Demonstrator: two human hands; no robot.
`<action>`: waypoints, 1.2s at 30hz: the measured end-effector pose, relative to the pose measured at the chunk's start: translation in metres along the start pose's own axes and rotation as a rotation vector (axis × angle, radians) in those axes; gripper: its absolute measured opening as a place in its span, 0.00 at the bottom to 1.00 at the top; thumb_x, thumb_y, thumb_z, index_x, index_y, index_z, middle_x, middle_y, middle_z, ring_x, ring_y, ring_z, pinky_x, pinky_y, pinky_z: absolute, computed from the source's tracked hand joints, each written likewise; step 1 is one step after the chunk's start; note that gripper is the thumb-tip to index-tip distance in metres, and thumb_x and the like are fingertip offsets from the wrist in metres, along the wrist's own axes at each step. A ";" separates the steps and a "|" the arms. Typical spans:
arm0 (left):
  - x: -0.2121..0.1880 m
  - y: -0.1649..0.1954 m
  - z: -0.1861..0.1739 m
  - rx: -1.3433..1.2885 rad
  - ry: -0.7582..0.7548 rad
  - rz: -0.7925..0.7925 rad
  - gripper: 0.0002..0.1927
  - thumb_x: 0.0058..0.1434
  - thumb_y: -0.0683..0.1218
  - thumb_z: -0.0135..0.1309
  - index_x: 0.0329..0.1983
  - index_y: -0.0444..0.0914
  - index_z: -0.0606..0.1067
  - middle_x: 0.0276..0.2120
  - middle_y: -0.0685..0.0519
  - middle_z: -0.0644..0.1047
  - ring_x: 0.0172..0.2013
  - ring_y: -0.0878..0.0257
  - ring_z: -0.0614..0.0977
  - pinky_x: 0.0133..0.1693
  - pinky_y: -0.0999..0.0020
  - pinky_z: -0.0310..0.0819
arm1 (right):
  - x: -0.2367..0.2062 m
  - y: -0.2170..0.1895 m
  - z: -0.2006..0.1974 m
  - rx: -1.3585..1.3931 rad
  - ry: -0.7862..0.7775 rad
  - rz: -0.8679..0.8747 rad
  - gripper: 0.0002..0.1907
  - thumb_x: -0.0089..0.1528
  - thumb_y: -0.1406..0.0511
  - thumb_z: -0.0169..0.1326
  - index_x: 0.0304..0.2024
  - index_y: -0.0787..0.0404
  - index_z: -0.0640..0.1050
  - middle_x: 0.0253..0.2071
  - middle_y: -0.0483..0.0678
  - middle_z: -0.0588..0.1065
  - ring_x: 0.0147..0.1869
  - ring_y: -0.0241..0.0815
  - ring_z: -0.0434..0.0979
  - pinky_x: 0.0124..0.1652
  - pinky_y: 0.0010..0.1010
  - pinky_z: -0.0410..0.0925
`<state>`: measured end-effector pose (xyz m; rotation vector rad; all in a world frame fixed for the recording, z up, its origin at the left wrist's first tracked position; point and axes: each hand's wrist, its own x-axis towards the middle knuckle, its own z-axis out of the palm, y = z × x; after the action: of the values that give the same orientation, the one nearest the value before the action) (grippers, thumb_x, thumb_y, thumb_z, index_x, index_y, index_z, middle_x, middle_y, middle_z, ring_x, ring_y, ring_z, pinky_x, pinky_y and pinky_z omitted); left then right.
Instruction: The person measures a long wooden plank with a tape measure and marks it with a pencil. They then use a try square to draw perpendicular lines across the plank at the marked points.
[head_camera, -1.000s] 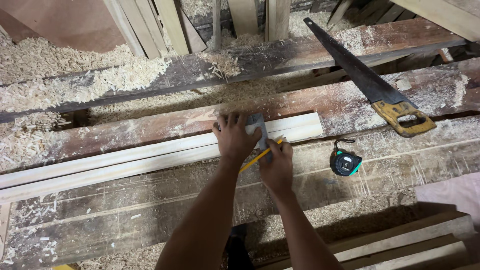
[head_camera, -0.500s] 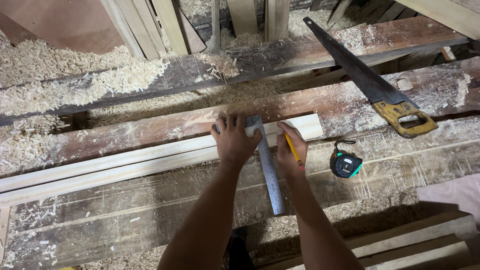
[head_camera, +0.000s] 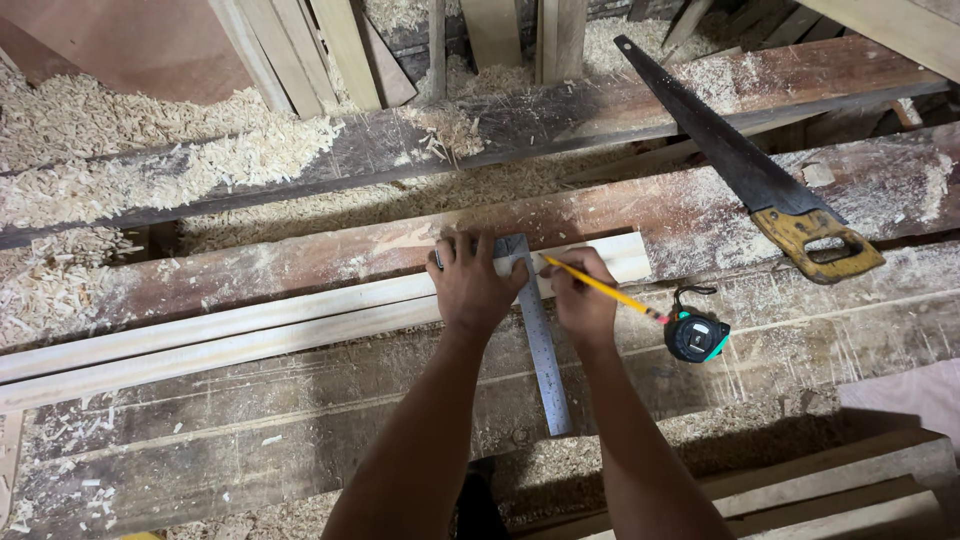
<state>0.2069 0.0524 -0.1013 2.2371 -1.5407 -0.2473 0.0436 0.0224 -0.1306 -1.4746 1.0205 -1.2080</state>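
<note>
Hands first: my left hand lies flat, fingers spread, pressing the top of a steel square onto two pale wood strips. It grips nothing; it just bears down. My right hand sits just beside it, to the right of the blade, fingers closed around a yellow pencil. I see the pencil's tip at the right edge of the square, over the strips, while its far end slants off to the right.

I see the square's blade running from the strips toward me across the worn bench, its lower end clear of both arms. The strips lie side by side, touching, running leftward from near their right end, where my hands work.

Near my right hand, a black and teal tape measure rests on the bench, close to the pencil's end. Farther right and up, a handsaw with a yellow-brown handle lies slantwise across the dark planks. Shavings are heaped at the upper left, well apart from the hands.
</note>
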 end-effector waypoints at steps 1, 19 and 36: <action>0.000 0.000 0.000 0.003 0.033 0.017 0.37 0.54 0.65 0.61 0.62 0.41 0.71 0.59 0.41 0.70 0.61 0.39 0.67 0.58 0.32 0.58 | 0.000 0.001 0.001 -0.001 0.000 -0.022 0.03 0.68 0.74 0.51 0.43 0.66 0.75 0.36 0.44 0.79 0.35 0.27 0.71 0.35 0.20 0.67; 0.000 -0.002 0.003 -0.015 0.033 0.019 0.35 0.56 0.66 0.59 0.60 0.43 0.73 0.57 0.45 0.73 0.59 0.42 0.69 0.58 0.36 0.59 | 0.001 -0.010 0.008 -0.115 -0.016 -0.041 0.03 0.64 0.75 0.56 0.40 0.69 0.80 0.32 0.43 0.75 0.35 0.27 0.72 0.34 0.20 0.66; 0.005 0.002 -0.004 0.042 -0.127 -0.043 0.38 0.56 0.68 0.56 0.65 0.45 0.69 0.63 0.47 0.70 0.65 0.41 0.65 0.63 0.32 0.53 | -0.035 0.000 -0.017 0.059 -0.108 -0.006 0.05 0.63 0.75 0.53 0.31 0.66 0.75 0.26 0.39 0.70 0.27 0.24 0.66 0.26 0.20 0.60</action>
<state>0.2086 0.0478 -0.0968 2.3298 -1.5763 -0.3801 0.0212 0.0534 -0.1360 -1.4811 0.9014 -1.1406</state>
